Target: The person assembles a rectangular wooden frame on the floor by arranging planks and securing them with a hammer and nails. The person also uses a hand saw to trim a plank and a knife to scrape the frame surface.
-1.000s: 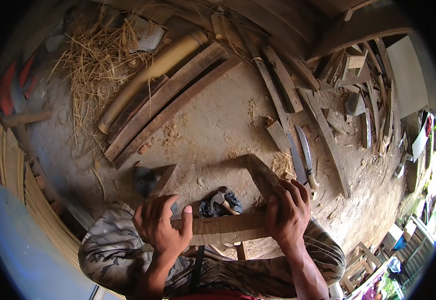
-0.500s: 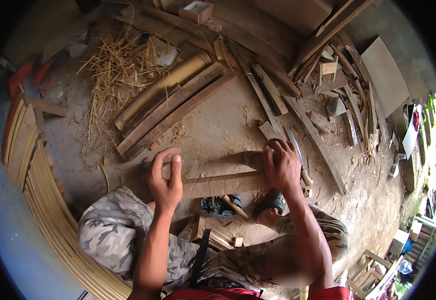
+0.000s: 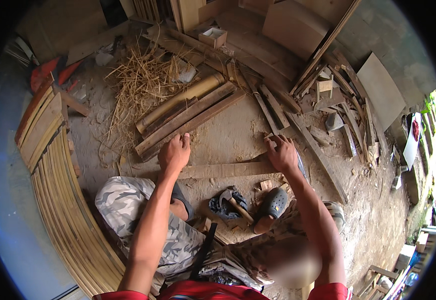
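here, dusty floor (image 3: 223, 131), straw heap (image 3: 139, 82) beyond; left hand (image 3: 174, 154), right hand (image 3: 283, 156) near plank (image 3: 225, 171), can't tell if gripping.

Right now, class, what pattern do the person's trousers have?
The trousers have a camouflage pattern, showing best in the head view.

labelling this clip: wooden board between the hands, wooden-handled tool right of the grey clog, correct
One slip: the head view shows the wooden-handled tool left of the grey clog, not right. The wooden board is between the left hand and right hand.
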Demonstrator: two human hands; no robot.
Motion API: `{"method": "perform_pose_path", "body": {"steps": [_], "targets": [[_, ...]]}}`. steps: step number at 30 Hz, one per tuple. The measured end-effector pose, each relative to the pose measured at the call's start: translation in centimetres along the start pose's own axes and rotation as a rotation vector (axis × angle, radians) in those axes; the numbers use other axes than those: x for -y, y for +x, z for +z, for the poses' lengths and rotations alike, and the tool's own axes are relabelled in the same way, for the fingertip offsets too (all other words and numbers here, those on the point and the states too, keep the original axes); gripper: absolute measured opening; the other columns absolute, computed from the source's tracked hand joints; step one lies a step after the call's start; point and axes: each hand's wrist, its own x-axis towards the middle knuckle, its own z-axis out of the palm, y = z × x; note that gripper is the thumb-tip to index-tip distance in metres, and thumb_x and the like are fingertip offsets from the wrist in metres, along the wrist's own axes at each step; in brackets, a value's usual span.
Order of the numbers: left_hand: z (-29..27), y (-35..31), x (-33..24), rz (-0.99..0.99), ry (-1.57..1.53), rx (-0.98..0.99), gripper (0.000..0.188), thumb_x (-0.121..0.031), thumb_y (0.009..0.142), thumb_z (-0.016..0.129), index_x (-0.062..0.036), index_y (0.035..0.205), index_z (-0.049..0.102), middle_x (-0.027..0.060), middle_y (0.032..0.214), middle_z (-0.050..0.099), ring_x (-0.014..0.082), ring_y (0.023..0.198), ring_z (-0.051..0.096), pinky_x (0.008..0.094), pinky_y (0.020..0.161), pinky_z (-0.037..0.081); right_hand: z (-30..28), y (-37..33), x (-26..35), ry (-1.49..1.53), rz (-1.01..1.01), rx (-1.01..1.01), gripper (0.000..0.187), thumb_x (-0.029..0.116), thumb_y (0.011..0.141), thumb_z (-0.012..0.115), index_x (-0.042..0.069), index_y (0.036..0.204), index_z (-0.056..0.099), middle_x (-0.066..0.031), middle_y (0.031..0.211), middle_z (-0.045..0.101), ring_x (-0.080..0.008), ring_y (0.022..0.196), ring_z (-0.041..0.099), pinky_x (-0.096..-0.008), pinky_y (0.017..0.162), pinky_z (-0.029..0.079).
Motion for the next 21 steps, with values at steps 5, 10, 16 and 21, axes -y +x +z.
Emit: {"method": "perform_pose_path", "body": {"steps": [5, 10, 16, 21], "targets": [[1.0, 0.0, -1.5, -0.016, -0.030, -0.028, 0.051, -0.052, 0.096, 0.043, -0.0066, 0.093, 0.067, 0.0213, 0.092, 0.069, 0.0432, 0.088, 0.065, 0.0515, 0.075, 0.050, -1.8, 2.4, -5.6, 0.724, 0.232, 0.045, 0.057, 0.048, 0.100, 0.047, 0.001, 0.131, 0.055, -0.0201, 0.131, 0.059, -0.0277, 0.120, 0.057, -0.0329, 0.101, 0.040], [1.0, 0.5, 0.9, -0.009, -0.036, -0.109, 0.050, -0.050, 0.096, 0.045, -0.0066, 0.095, 0.068, 0.0215, 0.094, 0.069, 0.0432, 0.090, 0.064, 0.0513, 0.077, 0.050, -4.8, 2.0, -0.9, 0.360, 0.279, -0.184, 0.055, 0.046, 0.101, 0.045, -0.002, 0.125, 0.059, -0.0254, 0.118, 0.064, -0.0375, 0.114, 0.060, -0.0409, 0.099, 0.044], [0.7, 0.4, 0.0, -0.002, -0.007, -0.033, 0.056, -0.053, 0.097, 0.043, -0.0020, 0.104, 0.064, 0.0247, 0.103, 0.066, 0.0441, 0.099, 0.062, 0.0490, 0.082, 0.048, -3.6, 1.9, 1.2, 0.030, -0.179, -0.429, 0.038, 0.036, 0.098, 0.054, 0.003, 0.114, 0.062, -0.0190, 0.119, 0.062, -0.0375, 0.120, 0.052, -0.0461, 0.104, 0.037], [-0.1, 0.1, -0.3, -0.032, 0.027, -0.016, 0.055, -0.054, 0.095, 0.046, -0.0032, 0.102, 0.066, 0.0225, 0.100, 0.068, 0.0422, 0.097, 0.063, 0.0480, 0.081, 0.049, -5.8, 2.4, 3.0, 0.149, -0.243, -0.462, 0.039, 0.036, 0.096, 0.056, 0.003, 0.116, 0.062, -0.0172, 0.121, 0.062, -0.0364, 0.124, 0.050, -0.0473, 0.107, 0.034]]}}
